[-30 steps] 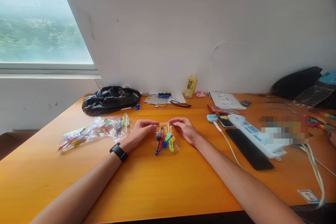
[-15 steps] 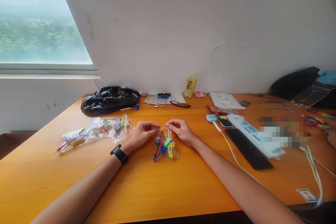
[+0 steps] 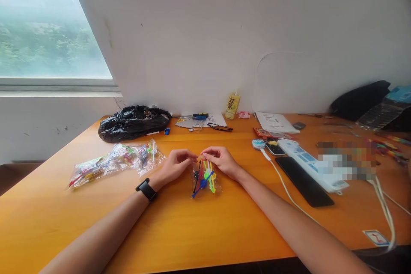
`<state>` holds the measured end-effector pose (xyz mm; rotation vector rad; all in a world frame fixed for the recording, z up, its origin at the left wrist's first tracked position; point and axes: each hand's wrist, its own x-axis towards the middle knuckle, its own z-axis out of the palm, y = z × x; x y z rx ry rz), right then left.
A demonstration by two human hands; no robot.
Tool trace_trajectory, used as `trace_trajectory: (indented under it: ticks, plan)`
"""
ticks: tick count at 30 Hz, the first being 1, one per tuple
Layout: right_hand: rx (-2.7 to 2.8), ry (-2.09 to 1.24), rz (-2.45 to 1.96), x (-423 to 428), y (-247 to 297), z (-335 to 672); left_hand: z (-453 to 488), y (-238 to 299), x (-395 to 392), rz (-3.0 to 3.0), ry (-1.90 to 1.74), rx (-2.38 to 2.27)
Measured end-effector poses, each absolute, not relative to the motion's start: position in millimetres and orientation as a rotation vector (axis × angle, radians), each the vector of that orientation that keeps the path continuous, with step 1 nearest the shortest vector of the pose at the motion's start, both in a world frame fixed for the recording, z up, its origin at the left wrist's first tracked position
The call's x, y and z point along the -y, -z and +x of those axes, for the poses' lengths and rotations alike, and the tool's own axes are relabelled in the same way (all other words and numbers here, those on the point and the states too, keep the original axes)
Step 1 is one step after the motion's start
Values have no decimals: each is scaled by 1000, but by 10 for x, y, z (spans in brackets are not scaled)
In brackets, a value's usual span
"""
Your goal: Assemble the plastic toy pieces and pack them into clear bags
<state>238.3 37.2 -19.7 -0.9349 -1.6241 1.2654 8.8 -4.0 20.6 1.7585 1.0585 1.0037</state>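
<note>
A small clear plastic bag of coloured plastic sticks lies on the orange table in front of me. My left hand, with a black watch at the wrist, pinches the bag's top edge from the left. My right hand pinches the same top edge from the right. The fingertips of both hands nearly meet above the bag. The sticks inside are blue, red, green, yellow and black.
Several more clear bags of coloured pieces lie to the left. A black plastic bag sits behind them. A yellow bottle, glasses, papers, a white power strip and a dark phone lie to the right.
My two hands have drawn closer together along the top edge of the small bag. The bag has shifted slightly on the table.
</note>
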Motion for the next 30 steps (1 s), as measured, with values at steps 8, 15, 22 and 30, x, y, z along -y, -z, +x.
trace_trajectory:
  ticks: [8,15,22,30]
  plan:
    - [1588,-1324,-889,-338,156,2382,85,-180,4,1657,-958,-1059]
    - [1715,-1301,-885,-305,108,2359,83,-203,4,1700,-897,-1021]
    - [1737,-1232,-957,-334,113,2387,54,-127,-52,1636,-911,-1055]
    - [1616,-1300,-1019,-444,75,2527,-32,-121,-147,1651,-942,-1180]
